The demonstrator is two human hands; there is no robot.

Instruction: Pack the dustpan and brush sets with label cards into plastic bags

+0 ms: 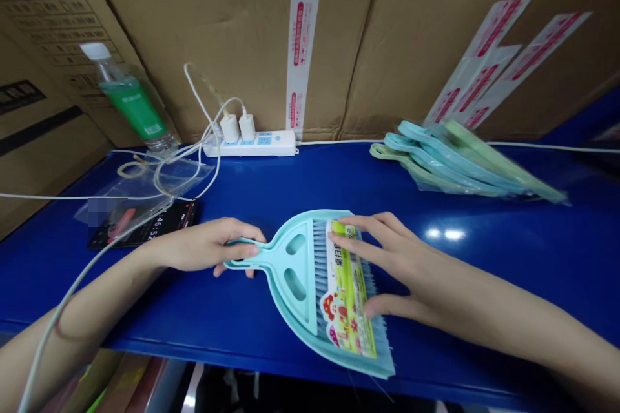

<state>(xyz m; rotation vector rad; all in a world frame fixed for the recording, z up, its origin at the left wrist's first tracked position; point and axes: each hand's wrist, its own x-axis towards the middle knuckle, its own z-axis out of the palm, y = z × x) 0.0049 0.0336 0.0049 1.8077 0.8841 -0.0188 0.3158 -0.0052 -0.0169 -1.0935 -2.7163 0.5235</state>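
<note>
A light-blue dustpan [278,293] with a matching hand brush [314,271] nested in it lies near the front of a blue table. My left hand [213,246] is closed round their handles, thumb on top. A yellow-green printed label [351,310] lies across the blue-grey bristles. My right hand [392,258] has its fingers spread over the label and bristles, fingertips at the label's upper part and thumb near its right edge.
Wrapped green and blue sets [445,161] lie at the back right. At the back stands a white power strip [261,145] with two chargers. A bottle with a green label [133,103], cables, a clear bag and a phone [169,222] are on the left. Cardboard [232,19] rises behind.
</note>
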